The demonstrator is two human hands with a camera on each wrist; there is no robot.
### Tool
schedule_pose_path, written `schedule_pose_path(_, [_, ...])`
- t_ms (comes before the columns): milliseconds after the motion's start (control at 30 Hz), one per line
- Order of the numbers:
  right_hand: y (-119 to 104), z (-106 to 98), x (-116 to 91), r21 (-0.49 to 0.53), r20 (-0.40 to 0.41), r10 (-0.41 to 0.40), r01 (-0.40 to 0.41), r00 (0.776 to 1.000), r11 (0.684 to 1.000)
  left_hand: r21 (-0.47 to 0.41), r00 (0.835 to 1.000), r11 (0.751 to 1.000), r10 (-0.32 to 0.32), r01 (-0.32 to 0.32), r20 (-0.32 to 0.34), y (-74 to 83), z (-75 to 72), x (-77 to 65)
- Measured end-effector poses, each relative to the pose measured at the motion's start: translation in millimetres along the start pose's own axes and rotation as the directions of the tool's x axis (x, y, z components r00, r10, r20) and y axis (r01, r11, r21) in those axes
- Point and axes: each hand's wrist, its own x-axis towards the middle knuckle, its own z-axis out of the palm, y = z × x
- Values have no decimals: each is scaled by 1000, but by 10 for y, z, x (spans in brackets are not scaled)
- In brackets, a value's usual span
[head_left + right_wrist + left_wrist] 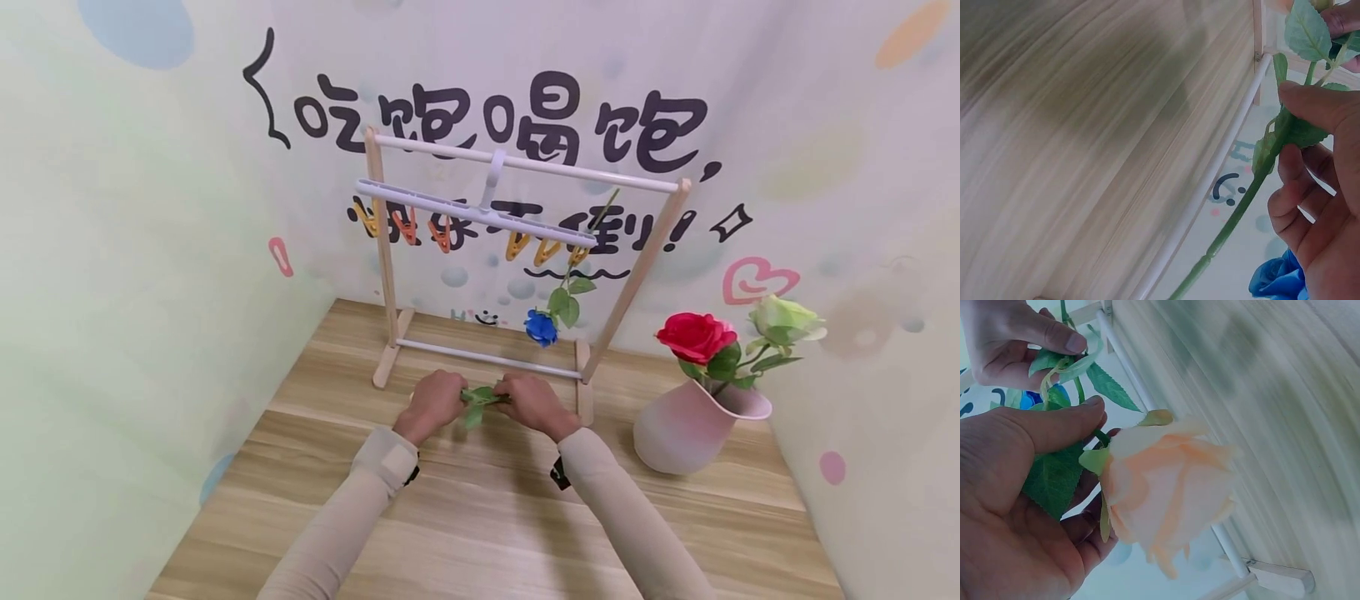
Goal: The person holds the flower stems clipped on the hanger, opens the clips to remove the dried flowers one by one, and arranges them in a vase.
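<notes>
Both hands hold one artificial rose between them, low in front of the wooden rack. My left hand [438, 402] pinches the stem just below the bloom, a pale peach rose [1166, 487] that shows in the left wrist view. Thumb and fingers of my right hand [534, 403] pinch the green stem [1254, 181] further down, among the leaves [476, 403]. From the head the peach bloom is hidden behind the left hand. Beyond the hands a blue rose [541, 327] hangs head down from a yellow clip [579, 255] on the hanger [480, 212].
The rack [633, 283] stands against the lettered wall, its feet on the wood-grain table [465, 533]. More orange clips [441, 235] and yellow clips line the hanger. At right, a pink-white vase [678, 429] holds a red rose [696, 337] and a pale green rose [784, 321].
</notes>
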Motion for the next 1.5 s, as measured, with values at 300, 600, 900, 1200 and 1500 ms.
schedule_pose_path(300, [41,-46,-96,-22,-29,9,-10,1000,1000,65,998,997,53,-51,-23,78,10,31])
schedule_pose_path(600, [162,-41,-237,33,-79,58,-56,995,998,-2,999,1000,-19,19,-35,143,-63,48])
schedule_pose_path(900, [330,-104,-419,30,-147,169,-166,975,986,-70,989,996,-63,53,-135,147,-118,70])
schedule_pose_path(1200, [440,-304,-545,86,-213,279,-266,936,960,-162,973,984,-106,73,-207,171,-198,76])
schedule_pose_path(1500, [506,-589,-628,162,-369,299,-256,880,953,-321,957,945,-149,64,-249,158,-141,113])
